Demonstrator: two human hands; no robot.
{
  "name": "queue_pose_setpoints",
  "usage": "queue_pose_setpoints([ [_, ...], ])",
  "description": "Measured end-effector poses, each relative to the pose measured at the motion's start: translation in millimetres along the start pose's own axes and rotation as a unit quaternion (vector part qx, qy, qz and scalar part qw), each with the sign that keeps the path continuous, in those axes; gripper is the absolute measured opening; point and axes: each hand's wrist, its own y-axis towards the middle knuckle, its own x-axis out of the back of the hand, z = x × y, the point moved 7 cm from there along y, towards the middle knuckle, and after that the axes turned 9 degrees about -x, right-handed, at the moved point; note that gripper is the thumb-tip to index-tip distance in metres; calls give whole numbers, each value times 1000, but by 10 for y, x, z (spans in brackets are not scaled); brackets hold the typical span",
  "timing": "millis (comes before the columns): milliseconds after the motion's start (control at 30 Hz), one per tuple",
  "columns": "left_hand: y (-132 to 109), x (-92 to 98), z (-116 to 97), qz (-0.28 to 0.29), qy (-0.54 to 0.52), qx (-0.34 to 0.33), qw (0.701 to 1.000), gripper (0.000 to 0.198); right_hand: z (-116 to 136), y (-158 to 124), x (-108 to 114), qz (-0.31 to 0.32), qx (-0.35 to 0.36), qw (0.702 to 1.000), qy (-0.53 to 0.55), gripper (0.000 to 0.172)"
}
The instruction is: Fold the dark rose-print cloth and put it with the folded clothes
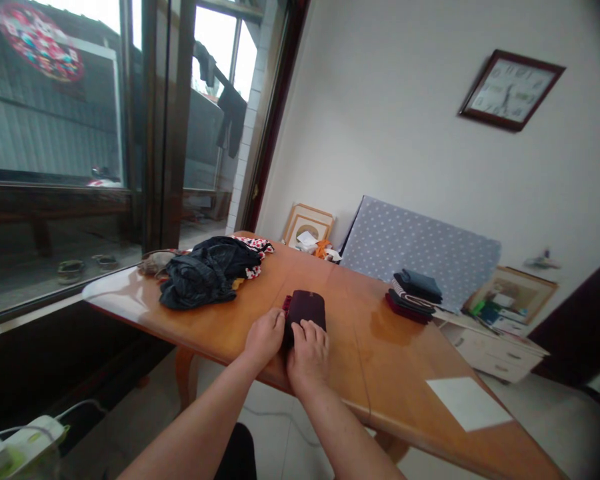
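Note:
A dark maroon garment (309, 305), folded into a small thick bundle, lies near the front edge of the wooden table. A strip of brighter red cloth shows along its left side. My left hand (266, 337) is closed at the bundle's left edge, thumb and forefinger against the cloth. Across the near end bend the fingers of my right hand (309, 353), gripping it from above. The underside of the bundle and parts of both hands' fingers are hidden.
On the wooden table (340, 373), a heap of dark clothes (205, 270) lies left, beside red-and-white patterned cloth (255, 247). A stack of folded clothes (414, 297) stands right, and a white sheet (469, 403) lies near the right edge. Glass doors (55, 133) border the left.

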Motion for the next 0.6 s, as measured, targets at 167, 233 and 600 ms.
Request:
queue_pose_setpoints([
  [167, 18, -8, 16, -4, -3, 1, 1000, 33, -13, -24, -22, 5, 1, 1000, 7, 47],
  [233, 31, -17, 15, -1, -5, -6, 1000, 34, -2, -38, -10, 9, 2, 1000, 24, 52],
  [600, 28, -57, -64, 37, 49, -39, 997, 34, -962, 157, 188, -13, -269, 924, 273, 49],
])
